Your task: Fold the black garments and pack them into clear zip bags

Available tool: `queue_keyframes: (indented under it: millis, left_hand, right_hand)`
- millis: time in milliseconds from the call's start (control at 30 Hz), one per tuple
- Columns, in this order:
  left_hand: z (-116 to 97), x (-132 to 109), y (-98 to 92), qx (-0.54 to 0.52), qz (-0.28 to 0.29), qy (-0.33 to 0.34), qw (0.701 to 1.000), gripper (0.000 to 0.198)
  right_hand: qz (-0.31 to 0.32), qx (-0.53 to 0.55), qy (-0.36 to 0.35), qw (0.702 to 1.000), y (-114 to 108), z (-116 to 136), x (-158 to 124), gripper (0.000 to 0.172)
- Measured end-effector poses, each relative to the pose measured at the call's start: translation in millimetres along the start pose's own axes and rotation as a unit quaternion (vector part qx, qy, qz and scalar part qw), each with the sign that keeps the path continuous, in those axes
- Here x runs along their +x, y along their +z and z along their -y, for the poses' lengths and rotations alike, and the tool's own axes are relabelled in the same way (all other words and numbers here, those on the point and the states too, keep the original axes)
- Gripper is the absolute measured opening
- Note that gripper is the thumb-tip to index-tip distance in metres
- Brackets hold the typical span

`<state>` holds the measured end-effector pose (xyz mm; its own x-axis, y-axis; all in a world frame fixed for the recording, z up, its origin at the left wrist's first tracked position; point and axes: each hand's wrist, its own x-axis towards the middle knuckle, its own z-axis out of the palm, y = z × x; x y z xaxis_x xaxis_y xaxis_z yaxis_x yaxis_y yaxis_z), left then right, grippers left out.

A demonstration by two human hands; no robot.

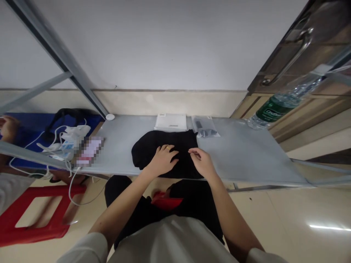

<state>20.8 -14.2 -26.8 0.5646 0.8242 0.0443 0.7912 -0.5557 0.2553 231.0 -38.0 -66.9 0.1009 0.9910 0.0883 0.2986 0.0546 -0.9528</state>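
Observation:
A black cloth garment (145,149) lies bunched on the grey table (241,153) in front of me. My left hand (162,160) rests flat on the cloth with its fingers spread. My right hand (201,160) sits on the cloth's right part, thumb and forefinger pinched together on the fabric. Behind the cloth lie a flat white packet (171,122) and a clear plastic bag with dark contents (205,127).
A plastic water bottle (276,108) lies at the table's far right. A power strip with white cables (68,143) sits at the left edge, beside a small white round object (110,117). A red stool (35,213) stands on the floor left. Another person's hand (8,128) shows far left.

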Motion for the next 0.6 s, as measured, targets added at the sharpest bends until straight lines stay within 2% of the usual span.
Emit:
queue_keyframes:
  millis: [133,267,433,600]
  left_hand:
    - [2,-1,-4.1,-0.05,-0.021,-0.034,0.998,0.033]
    - [-1,-3,-7.7,-0.042,-0.008,-0.041,0.998,0.036]
    - [-16,-3,-2.6,0.004,-0.014,-0.049,0.999,0.054]
    - [-29,5,5.4,0.018,-0.011,-0.08,0.997,0.061]
  right_hand:
    - [-0.022,0.024,-0.005,0.999,4,3,-3,0.024]
    - [-0.038,0.035,-0.032,0.998,8,8,-5,0.028]
    - [-0.036,0.034,-0.024,0.998,12,-1,-4,0.03]
    - [-0.024,0.045,-0.024,0.998,15,-9,-6,0.032]
